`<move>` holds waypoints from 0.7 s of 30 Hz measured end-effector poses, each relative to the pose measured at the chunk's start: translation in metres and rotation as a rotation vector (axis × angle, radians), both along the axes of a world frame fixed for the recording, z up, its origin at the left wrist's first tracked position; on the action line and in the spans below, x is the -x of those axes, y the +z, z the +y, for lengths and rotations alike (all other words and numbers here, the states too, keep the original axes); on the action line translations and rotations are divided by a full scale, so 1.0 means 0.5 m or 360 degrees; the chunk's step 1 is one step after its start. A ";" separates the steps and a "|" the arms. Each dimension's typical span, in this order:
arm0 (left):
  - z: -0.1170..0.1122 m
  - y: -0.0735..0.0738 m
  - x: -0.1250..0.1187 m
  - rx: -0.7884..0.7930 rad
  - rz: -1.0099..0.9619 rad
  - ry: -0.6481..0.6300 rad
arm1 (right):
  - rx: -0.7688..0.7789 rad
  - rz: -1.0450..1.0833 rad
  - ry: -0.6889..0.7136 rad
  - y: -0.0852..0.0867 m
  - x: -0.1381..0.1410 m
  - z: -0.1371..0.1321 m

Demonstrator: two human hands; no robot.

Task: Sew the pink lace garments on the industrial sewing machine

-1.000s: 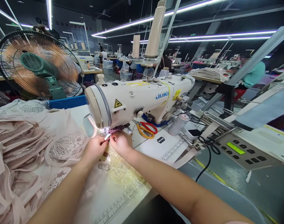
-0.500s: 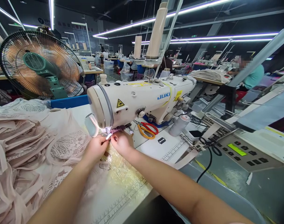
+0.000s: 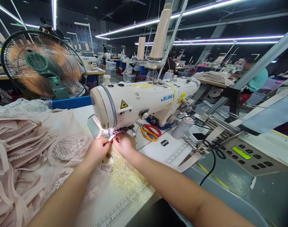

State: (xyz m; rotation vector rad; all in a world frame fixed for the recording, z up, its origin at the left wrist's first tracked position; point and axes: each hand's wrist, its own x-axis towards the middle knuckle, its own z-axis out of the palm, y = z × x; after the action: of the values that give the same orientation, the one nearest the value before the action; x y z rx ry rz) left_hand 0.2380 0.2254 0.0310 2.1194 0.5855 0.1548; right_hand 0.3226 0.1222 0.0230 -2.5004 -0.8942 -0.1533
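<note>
A white sewing machine [image 3: 132,102] stands over the work, its needle area lit. My left hand [image 3: 99,149] is closed in a pinch just in front of the presser foot, on the edge of a pale pink bra [image 3: 96,179]. Close beside it, my right hand [image 3: 124,145] pinches the same work from the right, fingertips almost touching the left ones. Between the fingertips a small white strip [image 3: 111,137] shows at the foot. The hands hide most of the held edge. A lace bra cup [image 3: 70,146] lies flat left of my left hand.
Pale pink bras [image 3: 18,142] are heaped on the left. Orange-and-red-handled scissors [image 3: 150,131], a black blade [image 3: 164,143] and a thread cone [image 3: 183,127] lie right of the machine. A control panel [image 3: 250,154] stands at the right, a large fan [image 3: 43,64] behind left.
The view has shifted slightly, so everything appears a little to the right. Both hands keep their pinch at the presser foot.
</note>
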 end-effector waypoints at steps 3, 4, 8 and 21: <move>0.000 0.000 0.001 0.0019 0.0000 0.0018 | 0.0001 0.0010 -0.0002 0.001 0.000 0.001; 0.000 -0.001 0.001 0.0026 0.0000 0.0026 | 0.0001 0.0011 -0.0005 0.001 0.000 0.001; 0.001 -0.003 -0.001 0.0044 -0.0007 0.0037 | -0.0035 0.0024 -0.0003 -0.003 -0.001 -0.001; 0.004 -0.011 -0.003 0.0032 -0.0037 0.0027 | -0.0026 0.0069 0.0033 -0.002 -0.001 0.000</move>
State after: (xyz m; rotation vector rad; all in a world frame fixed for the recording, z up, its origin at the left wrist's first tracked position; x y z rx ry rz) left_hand 0.2393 0.2276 0.0255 2.0912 0.5890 0.1826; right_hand 0.3233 0.1220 0.0219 -2.4690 -0.8971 -0.0987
